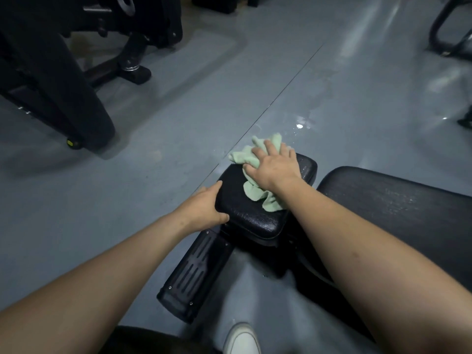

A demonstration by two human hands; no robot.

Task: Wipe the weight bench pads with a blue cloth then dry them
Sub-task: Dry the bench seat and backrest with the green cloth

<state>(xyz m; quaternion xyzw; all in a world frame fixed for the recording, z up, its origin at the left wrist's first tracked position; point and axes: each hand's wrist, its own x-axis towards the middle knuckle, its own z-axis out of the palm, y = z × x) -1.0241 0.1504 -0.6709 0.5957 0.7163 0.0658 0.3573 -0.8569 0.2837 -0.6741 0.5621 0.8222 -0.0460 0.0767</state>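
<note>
While the right hand [274, 168] lies palm-down with its fingers spread on a crumpled pale green cloth [255, 175], it presses that cloth flat against the top of the small black seat pad [245, 213]. The cloth spills past the pad's far edge and bunches again below the wrist. The left hand [205, 206] grips the pad's left edge: the thumb lies on the near side face, and the fingers curl over the upper rim. Just to the right, separated by a narrow gap, sits the larger black back pad [398, 200], its textured surface bare. Below the seat pad, a black slotted frame foot [196, 274] rests on the grey floor [153, 154]. A small wet patch [298, 126] glints on the floor beyond the cloth. A white shoe [241, 339] appears at the bottom edge.
</note>
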